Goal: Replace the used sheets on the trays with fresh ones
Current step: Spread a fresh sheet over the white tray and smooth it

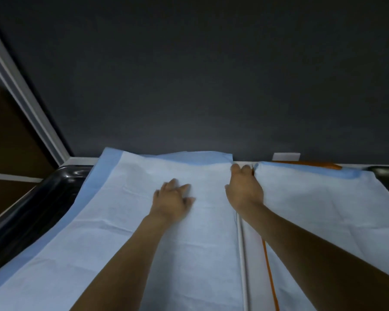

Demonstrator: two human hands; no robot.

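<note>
The blue sheet [144,221] lay spread over the left tray [43,194], our left hand [172,199] pressing flat on it with fingers spread, our right hand [244,187] curled at its far right corner — whether it pinched the edge we could not tell. It looked thin, soft and light, quick to crease — best taken by the corners, we judged, and smoothed under flat palms.

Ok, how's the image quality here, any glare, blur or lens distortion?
Head view: dim, bluish light, the dark wall nearly featureless; head view: glare streaks on the black tray rim; head view: the wide-angle lens splays the left sheet and forearms outward; the left hand and right hand look slightly soft.
</note>
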